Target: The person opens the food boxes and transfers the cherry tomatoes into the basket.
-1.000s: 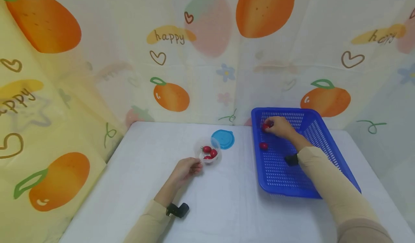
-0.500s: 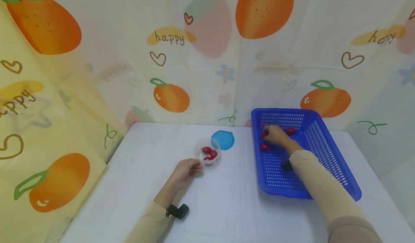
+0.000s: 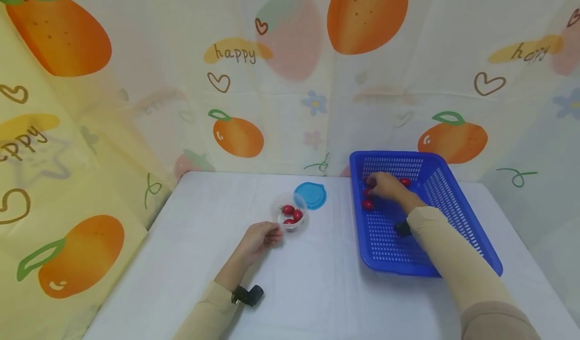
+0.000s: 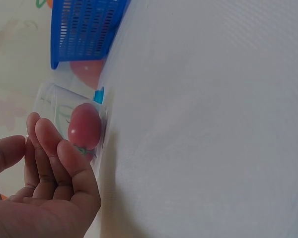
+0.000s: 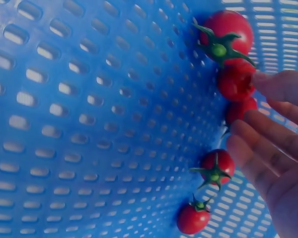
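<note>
In the head view my left hand (image 3: 260, 236) pinches the near rim of a small clear plastic cup (image 3: 276, 210). Red cherry tomatoes (image 3: 287, 210) with green stems lie inside it. My right hand (image 3: 387, 186) is down in the blue plastic basket (image 3: 376, 264), at its far left corner. In the right wrist view the thumb is by one cherry tomato (image 5: 234, 82), and the loosely extended fingers (image 5: 268, 148) lie beside another tomato (image 5: 240, 110). A larger tomato (image 5: 227, 34) and two with stems, a nearer tomato (image 5: 217, 167) and a lower tomato (image 5: 193, 219), surround the hand.
A blue round lid (image 3: 311, 196) lies flat just behind the cup. A white cloth (image 3: 317, 289) covers the table. Behind it hangs a curtain (image 3: 281, 128) printed with fruit. Each wrist wears a black camera, the left camera (image 3: 247, 295) over the cloth.
My right hand has moved slightly nearer along the basket's left side, leaving a tomato visible at the far side. Another tomato now shows under its fingers. The left hand and cup have stayed put.
</note>
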Demonstrator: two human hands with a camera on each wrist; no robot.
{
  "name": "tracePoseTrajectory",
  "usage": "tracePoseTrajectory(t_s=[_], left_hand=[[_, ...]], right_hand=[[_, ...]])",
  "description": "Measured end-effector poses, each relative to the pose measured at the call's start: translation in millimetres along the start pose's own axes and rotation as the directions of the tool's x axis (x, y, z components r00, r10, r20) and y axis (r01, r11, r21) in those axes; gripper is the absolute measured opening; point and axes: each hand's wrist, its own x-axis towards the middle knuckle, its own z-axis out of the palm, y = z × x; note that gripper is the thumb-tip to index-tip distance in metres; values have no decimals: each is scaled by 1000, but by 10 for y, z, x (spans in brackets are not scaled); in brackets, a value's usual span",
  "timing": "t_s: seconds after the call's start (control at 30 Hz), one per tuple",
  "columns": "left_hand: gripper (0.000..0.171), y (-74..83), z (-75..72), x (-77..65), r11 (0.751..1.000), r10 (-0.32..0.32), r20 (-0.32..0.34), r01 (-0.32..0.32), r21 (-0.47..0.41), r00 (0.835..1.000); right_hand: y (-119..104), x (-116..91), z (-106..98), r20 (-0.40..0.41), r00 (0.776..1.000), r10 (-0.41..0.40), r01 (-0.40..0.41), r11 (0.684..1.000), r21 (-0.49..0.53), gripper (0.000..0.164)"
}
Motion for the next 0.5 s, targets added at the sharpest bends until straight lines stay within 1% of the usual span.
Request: tracePoseTrajectory(t_s=[0.17,0.27,0.33,0.43,0.5], left_hand=[[31,-10,-15,13,1000,2,1,-2,-2,1000],[33,-3,-19,12,1000,6,7,-6,-4,1000],[34,-2,-17,14,1000,5,11,-5,-3,1000],[35,1,-11,19,1000,4,11,-4,4,1000],[35,3,-9,19,1000,3,12,-3,6,1000]], right_hand=[[5,-29,-67,-7,1000,-18,18,1000,-1,32],[3,-36,-131,-31,999,-27,28,999,36,27],[-6,-32,-187,-53,998,-18,22,997,73,26],[-58,-18,-274,-86,996,-11,21,993,113,28],[-103,-5,-321,-101,995,-20,31,993,114,30]])
